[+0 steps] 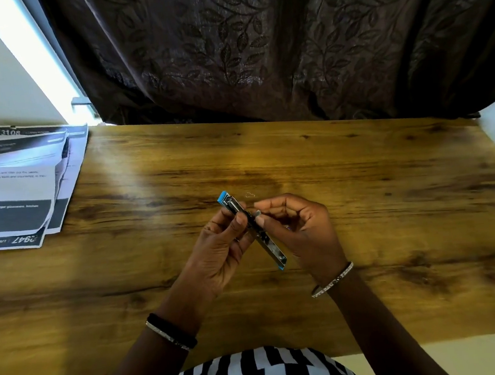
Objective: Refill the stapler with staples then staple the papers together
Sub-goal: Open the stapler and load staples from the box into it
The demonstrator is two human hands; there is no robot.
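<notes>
Now my left hand (222, 250) grips the open stapler (271, 247) above the bench (391, 188); my right hand (301, 227) pinches a small staple strip (258, 213) beside it; papers (13, 185) lie well to the left.

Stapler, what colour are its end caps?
Blue; the stapler body between them is silver metal. Head view, the only one.

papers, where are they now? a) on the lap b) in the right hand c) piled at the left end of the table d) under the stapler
c, the papers lie in a loose pile at the table's left end, well apart from the stapler held over the middle.
</notes>
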